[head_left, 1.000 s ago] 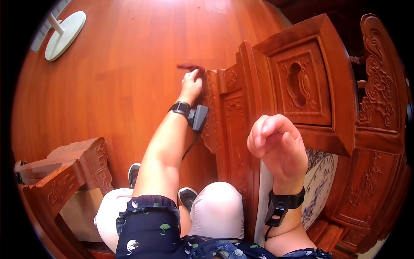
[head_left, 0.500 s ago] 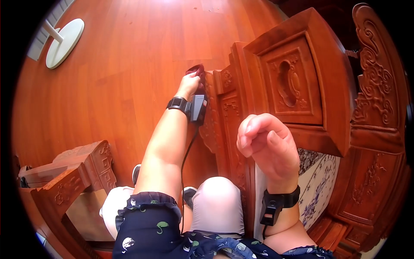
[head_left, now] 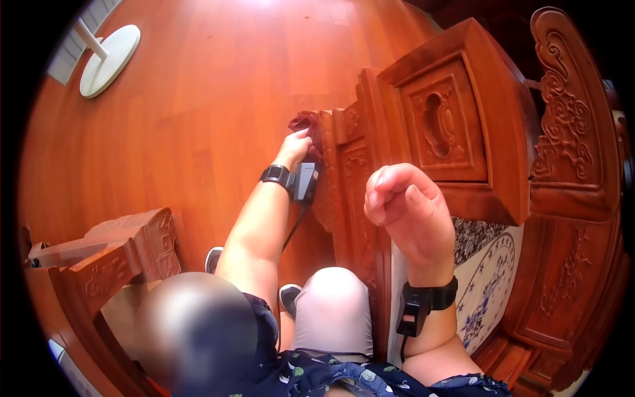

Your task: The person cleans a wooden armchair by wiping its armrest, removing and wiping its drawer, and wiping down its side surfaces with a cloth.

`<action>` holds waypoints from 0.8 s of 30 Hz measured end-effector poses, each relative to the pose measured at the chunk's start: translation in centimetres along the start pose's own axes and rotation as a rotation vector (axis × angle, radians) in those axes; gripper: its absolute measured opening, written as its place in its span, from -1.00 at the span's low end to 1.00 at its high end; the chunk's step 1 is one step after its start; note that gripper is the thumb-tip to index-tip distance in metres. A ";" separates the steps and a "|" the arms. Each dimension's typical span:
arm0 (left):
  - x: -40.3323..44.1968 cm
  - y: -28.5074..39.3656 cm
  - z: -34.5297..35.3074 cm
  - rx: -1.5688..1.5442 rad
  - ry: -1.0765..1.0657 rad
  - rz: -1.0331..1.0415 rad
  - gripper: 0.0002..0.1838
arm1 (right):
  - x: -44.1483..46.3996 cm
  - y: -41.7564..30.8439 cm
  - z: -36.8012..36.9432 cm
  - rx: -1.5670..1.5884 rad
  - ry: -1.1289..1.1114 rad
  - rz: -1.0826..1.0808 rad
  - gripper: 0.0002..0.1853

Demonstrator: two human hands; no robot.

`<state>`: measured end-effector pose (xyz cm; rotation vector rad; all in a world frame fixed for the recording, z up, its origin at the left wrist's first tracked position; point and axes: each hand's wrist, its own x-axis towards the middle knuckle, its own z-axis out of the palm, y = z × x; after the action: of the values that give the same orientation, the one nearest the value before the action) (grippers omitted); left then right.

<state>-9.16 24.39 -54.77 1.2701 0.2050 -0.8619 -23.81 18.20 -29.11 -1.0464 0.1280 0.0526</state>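
My left hand (head_left: 294, 149) is stretched forward, its fingers closed on a dark red cloth (head_left: 307, 124). The cloth lies bunched against the carved edge of the wooden furniture (head_left: 351, 165), low down beside the floor. Closer to me on the right, my right hand (head_left: 407, 205) is raised palm up in front of the furniture, with fingers loosely curled, the thumb apart from them and nothing visible in it. Each wrist wears a black strap with a small device and a cable.
A carved drawer front (head_left: 442, 126) and a scrolled panel (head_left: 562, 112) stand at right. Below them is a blue-and-white patterned cushion (head_left: 486, 298). Another carved wooden piece (head_left: 126, 245) is at lower left. A round white base (head_left: 111, 61) rests on the wooden floor (head_left: 198, 132) at upper left.
The red cloth has gone from a flat, blurred strip to a bunched shape by the furniture edge. My left hand stays close to that edge. My right hand has shifted slightly left in view.
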 end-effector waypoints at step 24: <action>-1.4 -1.0 -3.1 -0.125 -0.056 0.141 -0.68 | -0.2 0.2 -0.6 -0.062 -0.024 -0.007 -0.70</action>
<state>-9.80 27.78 -55.78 1.1286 0.1208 -0.7511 -24.10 17.73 -29.55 -1.1078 0.1009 0.0632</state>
